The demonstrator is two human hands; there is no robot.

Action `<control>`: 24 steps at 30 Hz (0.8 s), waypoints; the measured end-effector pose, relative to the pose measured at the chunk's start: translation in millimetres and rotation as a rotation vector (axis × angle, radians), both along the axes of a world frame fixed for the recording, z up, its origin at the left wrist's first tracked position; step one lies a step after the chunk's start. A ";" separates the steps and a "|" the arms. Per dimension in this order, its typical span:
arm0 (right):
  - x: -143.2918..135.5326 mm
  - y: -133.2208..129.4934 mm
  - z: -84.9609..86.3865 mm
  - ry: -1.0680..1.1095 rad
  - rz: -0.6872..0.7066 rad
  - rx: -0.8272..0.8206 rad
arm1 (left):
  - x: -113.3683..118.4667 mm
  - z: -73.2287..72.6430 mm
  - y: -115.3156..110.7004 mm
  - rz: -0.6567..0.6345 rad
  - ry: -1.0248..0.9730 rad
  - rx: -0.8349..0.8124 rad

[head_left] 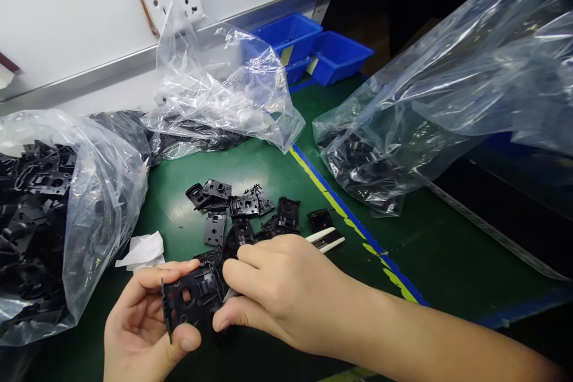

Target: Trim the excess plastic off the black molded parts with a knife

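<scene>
My left hand (147,316) grips a black plastic part (190,298), a thin plate with a square hole and small raised details, between thumb and fingers. Close against the part's right edge, my right hand (273,292) is closed around a pair of white-handled nippers (329,240). Their two handles stick out behind the hand, and a bit of grey metal shows by the thumb; the jaws are mostly hidden. Just beyond both hands lies a loose pile of similar black parts (244,206) on the green tabletop (172,191).
At left, an open clear bag (107,191) bulges with black parts. Another plastic bag (215,89) lies at the back, and a third bag (367,161) stands at right. Blue bins (340,57) sit by the wall. A crumpled white paper (143,250) lies near my left hand.
</scene>
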State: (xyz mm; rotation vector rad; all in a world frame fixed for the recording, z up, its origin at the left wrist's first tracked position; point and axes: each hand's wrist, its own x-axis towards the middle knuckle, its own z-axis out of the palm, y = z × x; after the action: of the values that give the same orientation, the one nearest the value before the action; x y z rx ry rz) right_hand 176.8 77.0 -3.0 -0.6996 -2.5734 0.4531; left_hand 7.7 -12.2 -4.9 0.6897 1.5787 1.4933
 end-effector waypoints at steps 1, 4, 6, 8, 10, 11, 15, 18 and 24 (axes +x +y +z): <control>-0.2 -0.3 0.0 0.007 -0.007 -0.001 | 0.5 0.2 0.2 0.001 0.000 0.002; -1.2 -0.9 -0.5 0.020 -0.041 -0.020 | 2.1 0.9 1.0 0.003 -0.004 0.013; -1.5 -1.0 -0.5 0.008 -0.039 -0.033 | 2.4 1.7 1.3 0.008 -0.003 0.012; -0.6 -0.6 1.5 -0.031 -0.004 -0.078 | 1.4 2.3 1.0 0.008 -0.001 0.008; 1.2 1.0 6.3 -0.056 0.072 -0.217 | -0.9 1.9 0.1 -0.002 0.001 0.019; 2.0 2.2 9.5 -0.053 0.107 -0.328 | -2.3 1.0 -0.5 -0.012 -0.001 0.032; 2.3 6.9 19.9 0.059 0.092 -0.846 | -7.0 -6.2 -3.8 -0.101 -0.067 0.108; 0.0 10.1 17.5 0.168 0.043 -1.142 | -13.3 -6.2 -5.0 -0.323 -0.240 0.170; -2.5 21.0 4.3 0.397 -0.295 -1.047 | -55.3 40.8 -10.3 -0.968 -0.112 0.045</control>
State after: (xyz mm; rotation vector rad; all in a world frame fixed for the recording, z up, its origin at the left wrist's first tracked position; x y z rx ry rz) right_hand 174.3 98.0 1.3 -1.1344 -1.6870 1.6677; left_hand -47.6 -22.5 35.9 1.1528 0.8836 0.8101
